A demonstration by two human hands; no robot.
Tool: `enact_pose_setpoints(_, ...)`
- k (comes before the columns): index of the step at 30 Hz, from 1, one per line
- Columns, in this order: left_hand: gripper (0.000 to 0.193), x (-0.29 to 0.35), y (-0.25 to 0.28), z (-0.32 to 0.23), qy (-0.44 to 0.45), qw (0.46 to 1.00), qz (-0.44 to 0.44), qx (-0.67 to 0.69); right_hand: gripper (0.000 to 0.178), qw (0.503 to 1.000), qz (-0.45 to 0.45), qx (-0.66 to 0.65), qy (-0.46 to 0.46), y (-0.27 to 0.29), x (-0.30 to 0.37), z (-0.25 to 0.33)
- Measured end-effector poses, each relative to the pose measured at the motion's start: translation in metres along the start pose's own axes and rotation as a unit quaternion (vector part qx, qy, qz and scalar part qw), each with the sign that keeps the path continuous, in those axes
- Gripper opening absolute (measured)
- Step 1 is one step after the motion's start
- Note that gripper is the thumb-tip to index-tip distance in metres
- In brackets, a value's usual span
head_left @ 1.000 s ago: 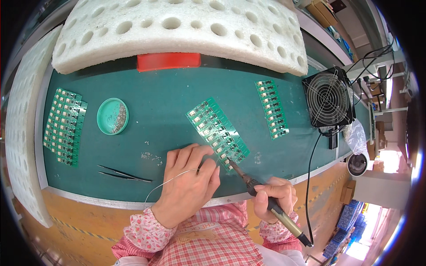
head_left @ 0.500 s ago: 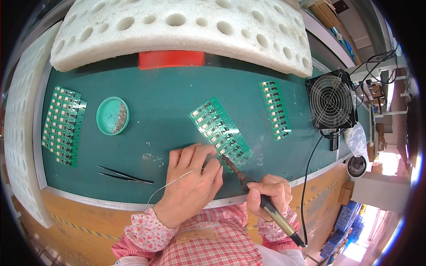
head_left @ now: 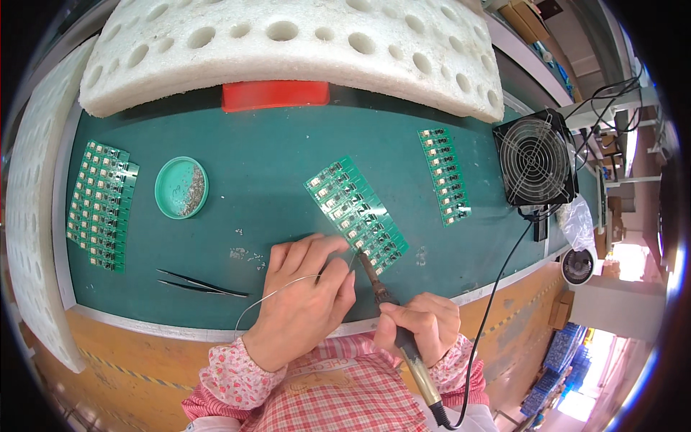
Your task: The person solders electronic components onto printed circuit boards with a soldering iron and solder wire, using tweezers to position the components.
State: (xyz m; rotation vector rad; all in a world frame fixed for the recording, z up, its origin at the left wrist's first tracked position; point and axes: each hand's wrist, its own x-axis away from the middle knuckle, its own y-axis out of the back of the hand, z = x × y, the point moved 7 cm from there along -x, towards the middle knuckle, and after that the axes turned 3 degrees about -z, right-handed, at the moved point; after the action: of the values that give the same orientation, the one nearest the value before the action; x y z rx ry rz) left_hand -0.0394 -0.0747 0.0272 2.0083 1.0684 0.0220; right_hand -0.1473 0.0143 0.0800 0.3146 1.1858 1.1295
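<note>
My right hand grips a soldering iron, its tip on the near left edge of a green circuit board panel lying on the mat. Pinched in my left hand is a thin solder wire, which trails back over the hand toward the wrist. The left fingertips rest against the panel's left edge, right beside the iron's tip. Small white and black parts sit in rows along the panel. Exactly where the wire's end meets the board is too small to tell.
Black tweezers and a green dish of metal bits lie left. More circuit panels sit at far left and right. A fan stands right; a holed foam block and red bin are behind.
My right hand and the soldering iron have shifted left and the iron stands steeper. Its tip has moved slightly up-left along the panel's edge. The left hand has stayed nearly in place.
</note>
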Motion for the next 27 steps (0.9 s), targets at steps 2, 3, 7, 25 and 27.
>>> enact_pose_setpoints(2, 0.018, 0.003, 0.003, 0.001, -0.003, 1.000, -0.012, 0.002, 0.019, 0.998, -0.011, -0.042, -0.040, 0.006, 0.003, -0.005)
enact_pose_setpoints(3, 0.018, 0.005, 0.005, 0.001, -0.003, 1.000, -0.013, 0.002, 0.019, 0.998, -0.011, -0.042, -0.039, 0.008, 0.006, -0.004)
enact_pose_setpoints(7, 0.016, 0.015, 0.013, -0.007, -0.022, 1.000, -0.005, 0.014, 0.014, 0.995, -0.071, -0.049, -0.054, 0.027, 0.020, -0.010)
enact_pose_setpoints(25, 0.024, 0.021, 0.030, -0.016, -0.014, 1.000, -0.028, 0.003, 0.040, 0.987, 0.112, 0.110, -0.037, 0.021, 0.016, -0.015)
enact_pose_setpoints(27, 0.024, 0.015, 0.033, -0.008, 0.022, 0.998, -0.058, -0.019, 0.039, 0.990, 0.058, 0.105, -0.070, 0.026, 0.015, -0.022)
